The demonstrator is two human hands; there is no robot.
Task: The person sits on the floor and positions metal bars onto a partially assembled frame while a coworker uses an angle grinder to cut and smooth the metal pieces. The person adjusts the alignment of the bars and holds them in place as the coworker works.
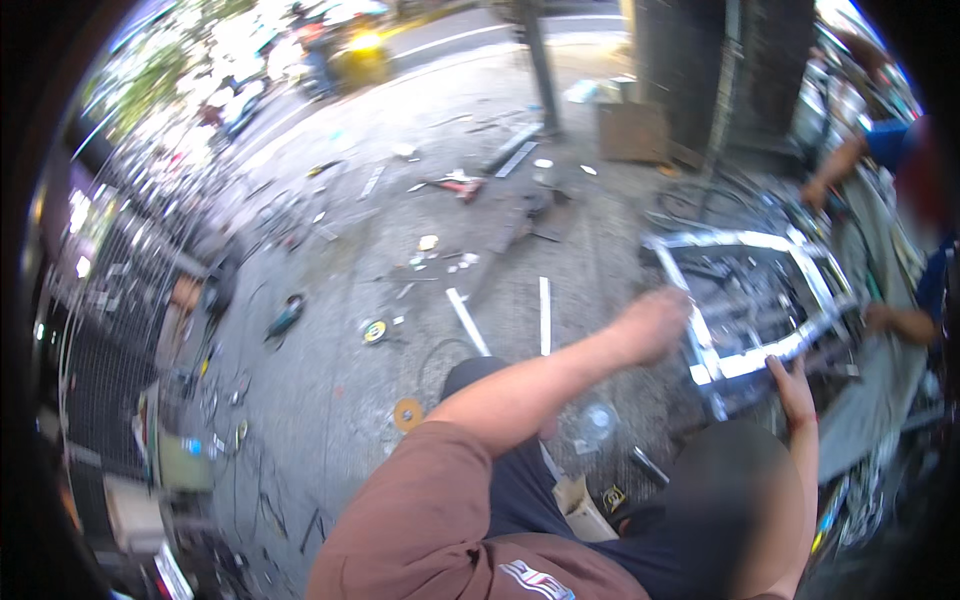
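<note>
One left hand is curling at nine o'clock on metal frame, hold unclear; right hand is touching five o'clock, closure unclear; brown shirt is showing pale print

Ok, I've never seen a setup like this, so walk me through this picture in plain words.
There's no machine here: these are a person's own bare hands, seen from above by a fisheye camera worn on the head, which bends straight edges near the rim. The right hand touches the near rail of a silver metal frame. The left hand is at its left side, too blurred to tell whether it grips anything. A co-worker's hand is by the right side. On the concrete ground lie two metal strips, an orange-brown disc and a teal power tool.
</note>
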